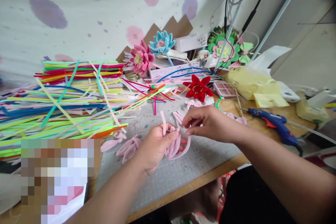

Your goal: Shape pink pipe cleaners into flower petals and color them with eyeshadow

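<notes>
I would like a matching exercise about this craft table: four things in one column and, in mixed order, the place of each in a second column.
Things
1. red flower
2. glue gun
3. pink petals
4. pipe cleaner pile

Places
A. in the left hand, above the mat
B. on the wooden table, right of the mat
C. left of the mat, spread wide
D. at the mat's far edge

Pairs: 1-D, 2-B, 3-A, 4-C
</notes>
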`<state>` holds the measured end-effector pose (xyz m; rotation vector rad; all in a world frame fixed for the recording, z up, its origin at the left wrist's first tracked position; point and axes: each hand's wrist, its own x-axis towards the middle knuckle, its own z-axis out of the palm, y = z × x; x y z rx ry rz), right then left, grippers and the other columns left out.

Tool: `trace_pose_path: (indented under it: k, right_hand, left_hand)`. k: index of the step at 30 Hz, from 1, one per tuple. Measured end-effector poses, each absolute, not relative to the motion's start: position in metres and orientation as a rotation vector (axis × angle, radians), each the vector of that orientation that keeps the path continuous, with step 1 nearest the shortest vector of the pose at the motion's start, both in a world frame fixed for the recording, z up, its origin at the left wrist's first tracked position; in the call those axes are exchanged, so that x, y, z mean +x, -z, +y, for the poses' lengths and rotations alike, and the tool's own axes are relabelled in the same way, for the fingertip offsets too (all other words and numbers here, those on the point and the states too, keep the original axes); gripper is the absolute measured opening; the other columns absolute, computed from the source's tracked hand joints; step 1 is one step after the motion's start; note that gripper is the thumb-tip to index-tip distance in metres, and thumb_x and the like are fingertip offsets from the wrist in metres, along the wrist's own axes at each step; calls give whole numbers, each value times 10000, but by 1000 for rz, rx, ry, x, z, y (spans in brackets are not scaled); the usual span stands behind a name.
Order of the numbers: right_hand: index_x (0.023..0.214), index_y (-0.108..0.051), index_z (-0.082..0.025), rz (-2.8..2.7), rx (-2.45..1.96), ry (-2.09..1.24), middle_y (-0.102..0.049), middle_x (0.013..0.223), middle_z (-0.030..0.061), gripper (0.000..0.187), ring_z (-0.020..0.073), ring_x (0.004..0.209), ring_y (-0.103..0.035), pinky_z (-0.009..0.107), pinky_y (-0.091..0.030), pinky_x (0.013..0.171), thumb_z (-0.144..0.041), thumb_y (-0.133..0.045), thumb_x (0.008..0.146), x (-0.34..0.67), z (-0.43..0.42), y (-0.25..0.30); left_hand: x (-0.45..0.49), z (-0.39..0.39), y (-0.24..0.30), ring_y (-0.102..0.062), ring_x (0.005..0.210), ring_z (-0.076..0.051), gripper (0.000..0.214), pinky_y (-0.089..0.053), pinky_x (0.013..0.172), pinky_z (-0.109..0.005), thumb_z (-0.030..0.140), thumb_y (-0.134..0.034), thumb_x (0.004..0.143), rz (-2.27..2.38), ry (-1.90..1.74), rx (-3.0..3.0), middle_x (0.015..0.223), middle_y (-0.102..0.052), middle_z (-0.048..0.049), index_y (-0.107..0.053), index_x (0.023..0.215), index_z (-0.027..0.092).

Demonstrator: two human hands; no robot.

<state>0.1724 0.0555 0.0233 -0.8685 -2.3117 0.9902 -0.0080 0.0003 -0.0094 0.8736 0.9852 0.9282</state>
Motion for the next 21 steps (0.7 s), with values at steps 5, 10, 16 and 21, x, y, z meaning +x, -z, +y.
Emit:
trace_pose_path:
  k: [5,10,16,21]
  right_hand:
    - [745,-630,-134,-2274,-755,-936,-616,753,34,18,120,691,-585,231,-476,631,-140,-615,753,174,56,-26]
    - [792,-620,-133,-2157,-693,-925,-617,747,27,43,109,676,-579,222,-482,618,-106,-611,759,166,52,-20]
    - [810,-618,-129,-2088,-627,-930,-602,766,35,44,105,667,-581,219,-488,597,-126,-628,767,160,51,-14]
    - [880,-608,-146,-2048,-563,-889,-582,787,27,94,94,622,-579,236,-508,595,-128,-607,788,156,50,-10]
  left_hand:
    - [-8,-1,9,-676,679,-204,190,-518,609,-310,312,-635,760,951,-878,897,635,-668,-26,-507,761,171]
    - [-9,-2,8,-658,579,-161,193,-513,583,-283,308,-624,776,946,-819,906,694,-700,-62,-521,837,157]
    - [-9,-2,8,-636,578,-145,242,-501,585,-266,319,-680,733,925,-857,885,682,-683,-51,-572,852,138]
    - [-10,-1,13,-632,576,-148,243,-480,573,-258,330,-690,722,900,-857,840,683,-685,-63,-595,811,125]
